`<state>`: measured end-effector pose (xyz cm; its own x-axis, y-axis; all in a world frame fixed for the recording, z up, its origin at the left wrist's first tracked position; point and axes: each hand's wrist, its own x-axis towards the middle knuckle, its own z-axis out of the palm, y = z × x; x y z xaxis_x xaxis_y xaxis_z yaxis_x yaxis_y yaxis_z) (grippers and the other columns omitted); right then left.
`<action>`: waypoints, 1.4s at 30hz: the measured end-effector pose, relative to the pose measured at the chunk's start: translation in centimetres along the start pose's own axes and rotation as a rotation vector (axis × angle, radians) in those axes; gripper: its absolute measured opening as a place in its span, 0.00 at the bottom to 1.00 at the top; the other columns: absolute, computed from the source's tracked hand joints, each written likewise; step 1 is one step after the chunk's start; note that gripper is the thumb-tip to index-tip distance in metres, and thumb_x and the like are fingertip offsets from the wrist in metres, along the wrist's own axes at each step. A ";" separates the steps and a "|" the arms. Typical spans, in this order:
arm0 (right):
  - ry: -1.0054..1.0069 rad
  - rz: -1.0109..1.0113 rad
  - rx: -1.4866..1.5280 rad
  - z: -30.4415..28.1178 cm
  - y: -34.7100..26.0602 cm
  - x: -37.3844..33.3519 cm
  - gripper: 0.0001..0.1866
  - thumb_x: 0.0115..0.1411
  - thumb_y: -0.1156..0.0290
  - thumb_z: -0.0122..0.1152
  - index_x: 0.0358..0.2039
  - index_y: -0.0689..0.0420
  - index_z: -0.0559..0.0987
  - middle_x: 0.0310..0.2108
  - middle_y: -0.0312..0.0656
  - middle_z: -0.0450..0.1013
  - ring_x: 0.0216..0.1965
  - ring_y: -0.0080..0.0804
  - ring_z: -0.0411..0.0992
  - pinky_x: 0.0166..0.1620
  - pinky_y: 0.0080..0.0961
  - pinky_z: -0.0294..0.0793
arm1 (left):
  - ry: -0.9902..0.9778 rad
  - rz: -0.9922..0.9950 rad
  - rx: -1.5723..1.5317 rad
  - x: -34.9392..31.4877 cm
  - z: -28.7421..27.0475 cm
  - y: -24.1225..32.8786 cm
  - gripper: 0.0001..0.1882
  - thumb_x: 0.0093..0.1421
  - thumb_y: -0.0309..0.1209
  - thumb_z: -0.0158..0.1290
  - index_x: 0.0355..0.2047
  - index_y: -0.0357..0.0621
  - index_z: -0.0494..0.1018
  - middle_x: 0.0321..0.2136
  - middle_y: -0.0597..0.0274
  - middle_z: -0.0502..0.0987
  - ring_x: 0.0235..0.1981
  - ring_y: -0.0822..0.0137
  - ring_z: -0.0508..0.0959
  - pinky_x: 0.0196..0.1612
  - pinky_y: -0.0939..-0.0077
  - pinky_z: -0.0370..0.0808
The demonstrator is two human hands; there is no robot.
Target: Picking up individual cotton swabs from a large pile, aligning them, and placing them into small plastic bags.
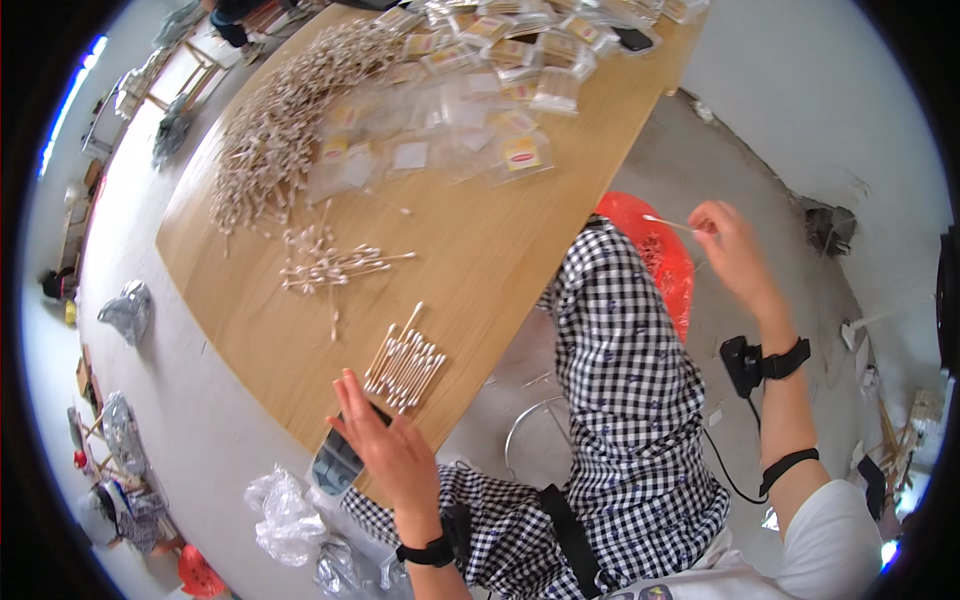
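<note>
My right hand point(728, 250), raised beyond the table's right edge, pinches a cotton swab point(665, 222) by one end. Below the swab is a red plastic container or bag point(678, 295) with small bits in it. My left hand point(392, 455) is at the table's near corner, its fingers stretched out and holding nothing. Partly under it lies a dark flat object point(336, 466) whose kind I cannot make out. Just beyond those fingers, a row of cotton swabs point(407, 370) lies side by side. A smaller loose cluster of swabs point(335, 262) sits farther back.
A large heap of swabs point(290, 120) covers the table's far left. Clear plastic packets point(440, 115) and filled packs point(555, 90) lie at the back, beside a phone point(634, 40). Clear plastic bags point(285, 515) are on the floor to the left of my knees.
</note>
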<state>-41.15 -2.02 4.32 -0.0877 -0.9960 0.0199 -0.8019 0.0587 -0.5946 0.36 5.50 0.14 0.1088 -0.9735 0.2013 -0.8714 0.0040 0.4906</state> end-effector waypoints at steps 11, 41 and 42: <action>-0.149 -0.717 0.104 14.3 -14.8 4.1 0.10 0.50 0.80 0.59 0.35 0.59 0.76 0.40 0.44 0.73 0.47 0.42 0.71 0.51 0.36 0.71 | -0.197 -0.085 0.253 0.3 3.6 3.1 0.50 0.65 0.51 0.50 0.69 0.24 0.39 0.71 0.35 0.41 0.74 0.46 0.38 0.72 0.51 0.33; -0.442 -0.071 1.151 22.3 -18.0 0.5 0.26 0.72 0.53 0.47 0.62 0.58 0.68 0.60 0.43 0.67 0.62 0.30 0.63 0.65 0.28 0.58 | 0.500 -0.400 -1.203 2.2 4.6 1.8 0.34 0.72 0.45 0.33 0.72 0.39 0.43 0.72 0.50 0.45 0.74 0.61 0.41 0.74 0.63 0.35; -0.427 -0.087 1.198 22.4 -18.5 0.0 0.28 0.72 0.51 0.45 0.62 0.60 0.67 0.61 0.43 0.66 0.63 0.30 0.61 0.66 0.28 0.57 | 0.479 -0.393 -1.233 2.4 4.8 2.3 0.34 0.72 0.46 0.32 0.72 0.39 0.43 0.73 0.51 0.45 0.74 0.62 0.41 0.74 0.64 0.34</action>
<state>-13.05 -4.62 -2.63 0.3135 -0.9490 -0.0317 0.2567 0.1168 -0.9594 -3.69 2.04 -2.32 0.6181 -0.7858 0.0224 0.2107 0.1931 0.9583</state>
